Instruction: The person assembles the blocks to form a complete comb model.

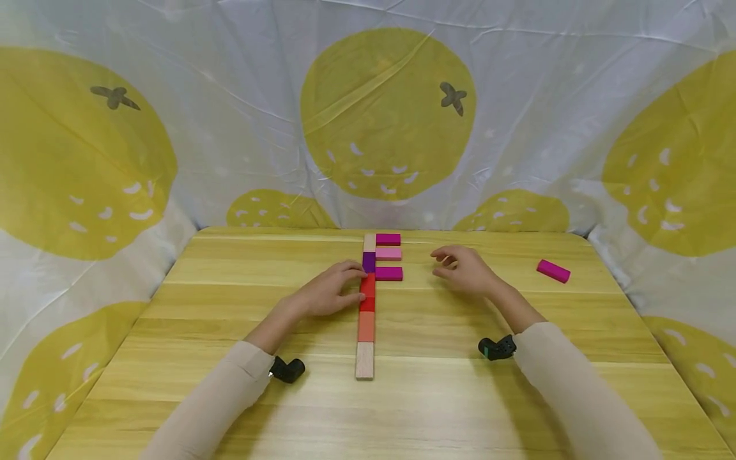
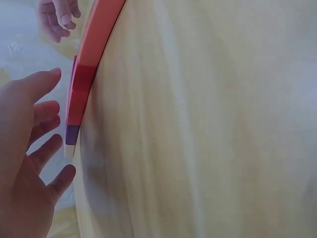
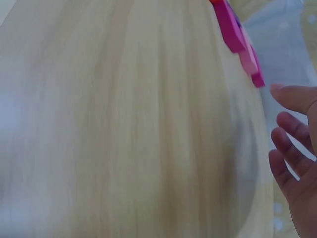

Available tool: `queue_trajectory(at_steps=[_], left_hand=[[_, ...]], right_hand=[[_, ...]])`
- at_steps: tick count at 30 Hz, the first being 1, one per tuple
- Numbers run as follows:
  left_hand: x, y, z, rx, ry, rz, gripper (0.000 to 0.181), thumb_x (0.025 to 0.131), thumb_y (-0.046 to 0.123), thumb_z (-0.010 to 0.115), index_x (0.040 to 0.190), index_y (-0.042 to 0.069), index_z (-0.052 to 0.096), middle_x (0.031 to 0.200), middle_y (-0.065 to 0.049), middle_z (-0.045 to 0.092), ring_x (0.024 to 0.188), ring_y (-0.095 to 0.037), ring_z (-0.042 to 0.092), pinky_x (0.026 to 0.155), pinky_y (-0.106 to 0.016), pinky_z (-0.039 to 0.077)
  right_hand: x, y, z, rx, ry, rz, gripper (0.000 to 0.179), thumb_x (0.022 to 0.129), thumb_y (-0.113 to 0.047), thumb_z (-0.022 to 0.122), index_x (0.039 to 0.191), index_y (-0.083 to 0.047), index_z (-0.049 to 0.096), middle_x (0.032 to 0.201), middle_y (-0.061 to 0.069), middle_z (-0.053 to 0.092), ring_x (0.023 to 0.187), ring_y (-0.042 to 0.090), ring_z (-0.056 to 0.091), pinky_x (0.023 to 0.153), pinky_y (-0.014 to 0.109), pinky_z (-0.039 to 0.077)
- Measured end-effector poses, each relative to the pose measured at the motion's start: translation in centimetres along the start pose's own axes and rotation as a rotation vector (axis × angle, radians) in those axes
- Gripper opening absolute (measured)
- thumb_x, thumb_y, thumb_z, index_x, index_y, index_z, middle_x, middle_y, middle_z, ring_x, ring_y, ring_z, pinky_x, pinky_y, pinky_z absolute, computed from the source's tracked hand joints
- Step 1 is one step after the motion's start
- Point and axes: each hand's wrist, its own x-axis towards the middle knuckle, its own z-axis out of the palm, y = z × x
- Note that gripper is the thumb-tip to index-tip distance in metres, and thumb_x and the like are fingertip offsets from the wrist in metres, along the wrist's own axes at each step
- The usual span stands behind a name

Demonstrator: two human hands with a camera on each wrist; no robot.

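A column of small wooden blocks runs away from me on the table: a pale block nearest, then a salmon block, two red blocks, a purple block and a cream block. Set against its far right side are a magenta block, a pink block and another magenta block. My left hand is beside the red blocks, fingers loosely bent; contact is unclear. To the right of the side blocks hovers my right hand, relaxed and holding nothing.
A loose magenta block lies at the right of the wooden table. Behind the table's far edge hangs a white curtain with yellow fruit shapes. Each wrist wears a black camera.
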Motion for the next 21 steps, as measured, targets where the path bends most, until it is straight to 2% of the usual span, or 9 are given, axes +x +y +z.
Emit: queue_trajectory(at_steps=[5,11,21], left_hand=[[-1.3,1.0,0.1,-0.014,-0.046,0.018,0.061,0.097,0.039,0.074,0.144,0.002,0.058,0.149,-0.011,0.049,0.139,-0.029,0.044,0.118,-0.043,0.033],[-2.3,1.6,0.6,0.031,-0.083,0.049,0.077,0.093,0.054,0.074,0.149,0.006,0.054,0.152,-0.007,0.046,0.141,-0.028,0.043,0.118,-0.044,0.034],[-2.7,1.5,1.0,0.045,-0.103,0.014,0.078,0.092,0.053,0.075,0.151,0.007,0.053,0.155,-0.006,0.044,0.143,-0.025,0.041,0.118,-0.041,0.032]], right_hand=[[-1.7,1.7,-2.6,-0.019,0.034,0.038,0.040,0.099,-0.012,0.072,0.135,0.005,0.064,0.124,0.025,0.065,0.109,0.039,0.065,0.091,0.053,0.055],[-3.9,3.2,-5.5,-0.080,0.069,0.107,0.041,0.100,-0.013,0.071,0.137,0.005,0.062,0.126,0.027,0.065,0.112,0.042,0.063,0.092,0.057,0.053],[-7.3,5.6,-9.5,-0.135,0.119,0.207,0.046,0.103,-0.020,0.068,0.139,0.006,0.058,0.132,0.029,0.060,0.116,0.045,0.058,0.092,0.060,0.051]])
